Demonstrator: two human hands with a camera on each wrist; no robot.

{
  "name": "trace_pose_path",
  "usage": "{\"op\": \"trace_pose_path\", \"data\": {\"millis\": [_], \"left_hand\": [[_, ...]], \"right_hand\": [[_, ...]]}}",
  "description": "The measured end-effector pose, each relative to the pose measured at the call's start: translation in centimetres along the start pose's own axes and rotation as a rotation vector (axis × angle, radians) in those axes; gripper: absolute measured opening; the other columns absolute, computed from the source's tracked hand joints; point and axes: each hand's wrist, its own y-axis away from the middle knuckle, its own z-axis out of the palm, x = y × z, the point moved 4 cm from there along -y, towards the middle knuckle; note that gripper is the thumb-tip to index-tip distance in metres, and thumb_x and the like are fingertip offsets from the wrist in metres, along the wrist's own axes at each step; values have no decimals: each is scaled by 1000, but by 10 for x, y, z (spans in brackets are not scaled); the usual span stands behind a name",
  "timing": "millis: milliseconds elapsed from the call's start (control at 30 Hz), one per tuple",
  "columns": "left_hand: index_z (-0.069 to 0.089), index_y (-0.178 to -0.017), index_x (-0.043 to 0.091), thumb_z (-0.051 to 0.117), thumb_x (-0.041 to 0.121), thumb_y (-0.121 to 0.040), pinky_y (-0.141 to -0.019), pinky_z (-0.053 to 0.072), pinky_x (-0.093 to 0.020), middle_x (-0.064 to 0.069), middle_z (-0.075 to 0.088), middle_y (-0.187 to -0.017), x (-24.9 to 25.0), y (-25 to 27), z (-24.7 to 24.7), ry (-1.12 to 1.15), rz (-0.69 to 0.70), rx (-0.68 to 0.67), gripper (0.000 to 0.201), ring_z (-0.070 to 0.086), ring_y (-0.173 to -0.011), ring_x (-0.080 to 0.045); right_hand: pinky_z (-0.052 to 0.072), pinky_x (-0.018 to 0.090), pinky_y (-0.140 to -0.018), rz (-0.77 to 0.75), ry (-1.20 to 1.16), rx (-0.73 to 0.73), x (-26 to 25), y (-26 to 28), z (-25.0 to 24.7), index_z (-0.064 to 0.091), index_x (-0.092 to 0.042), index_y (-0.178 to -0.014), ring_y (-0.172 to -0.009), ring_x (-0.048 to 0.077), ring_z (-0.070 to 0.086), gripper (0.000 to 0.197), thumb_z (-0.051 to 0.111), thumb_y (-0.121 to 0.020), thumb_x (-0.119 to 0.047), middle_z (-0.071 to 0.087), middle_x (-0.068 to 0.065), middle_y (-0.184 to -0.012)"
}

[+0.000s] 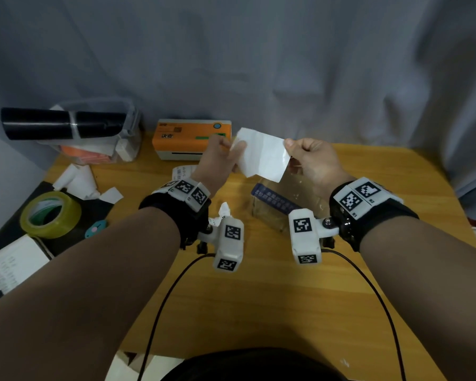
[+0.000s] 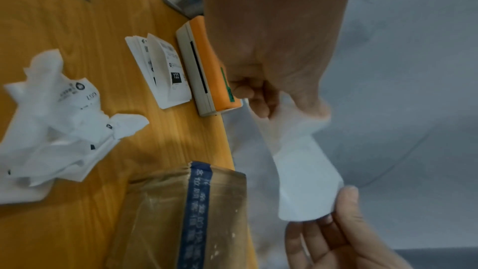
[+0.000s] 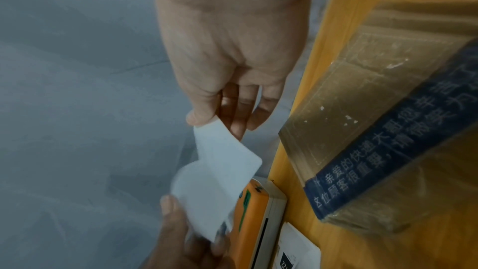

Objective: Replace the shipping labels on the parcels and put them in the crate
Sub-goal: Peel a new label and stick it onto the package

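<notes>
A white shipping label (image 1: 261, 155) is held up in the air between both hands, above the far part of the table. My left hand (image 1: 222, 158) pinches its left edge, where the sheet looks split into two layers (image 2: 292, 130). My right hand (image 1: 304, 158) pinches the top right corner (image 3: 207, 128). Below the label a brown parcel (image 1: 280, 207) wrapped in clear tape with a blue printed strip (image 3: 388, 140) lies on the wooden table (image 1: 259, 298). Its top shows no label.
An orange and white label printer (image 1: 188, 138) stands at the table's back, printed labels (image 2: 165, 73) stacked before it. Crumpled label scraps (image 2: 56, 126) lie left of the parcel. A clear bin (image 1: 99, 133), black roll (image 1: 61, 123) and tape roll (image 1: 50, 215) sit left.
</notes>
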Motion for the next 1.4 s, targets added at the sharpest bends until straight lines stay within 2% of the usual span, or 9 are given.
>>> {"op": "trace_pose_path", "data": {"millis": [167,300,433,567,667,833,900,1067,1400], "left_hand": [[45,-124,14,74,35,-77,-76,54,-24,0,61,-110,7,-4,9,-33,-16,-195,59,61,-97,-14],[60,-90,1,65,30,-86,-66,50,-28,-3,61,-79,9,-8,7,-241,60,-207,30,58,-74,-19],[63,-101,-5,60,32,-89,-87,53,-43,-18,66,-98,5,-8,5,-254,42,-197,39,63,-91,-30],[62,-97,-7,57,31,-91,-75,46,-35,-15,61,-85,8,-6,10,-259,12,-193,38,56,-77,-23],[59,-88,-3,57,27,-91,-66,40,-32,-12,54,-77,9,-7,13,-200,-34,-165,30,49,-67,-19],[55,-83,4,57,27,-90,-67,41,-31,-9,54,-76,11,-7,15,-159,-65,-156,24,51,-71,-20],[55,-87,3,58,30,-89,-70,43,-35,-10,55,-76,10,-8,14,-169,-73,-147,28,53,-76,-25],[41,-129,9,68,26,-85,-87,48,-32,3,50,-108,11,-9,5,-137,-18,-3,54,53,-99,-18],[27,-141,23,68,25,-83,-108,33,-49,-4,50,-134,9,-12,-2,-240,24,116,71,49,-122,-28]], "right_hand": [[49,37,-73,26,-28,9,0,0,3,59,-11,-68,-72,25,53,30,60,-92,-29,59,18,-80],[50,30,-69,87,-135,-2,4,0,2,63,-13,-73,-70,23,56,27,59,-92,-30,62,12,-80],[57,33,-77,191,-252,-142,9,3,4,65,-9,-104,-93,24,69,29,59,-92,-34,69,11,-105],[53,41,-91,225,-198,-268,12,10,14,63,-18,-111,-109,26,63,47,52,-87,-57,64,10,-119],[51,32,-85,184,-111,-298,11,15,19,64,-14,-111,-99,20,66,76,47,-69,-75,69,6,-110],[53,36,-74,92,34,-134,12,11,13,64,-11,-75,-74,23,64,23,76,-78,-30,70,9,-84],[47,31,-67,74,52,-64,12,8,8,56,-15,-61,-62,15,54,28,73,-81,-25,60,1,-66],[48,41,-89,106,-27,-62,12,8,0,66,-13,-74,-76,17,58,19,73,-81,-28,65,0,-75],[47,47,-99,144,-27,-6,7,8,-1,66,-13,-76,-90,22,61,17,74,-81,-27,68,4,-84]]}}
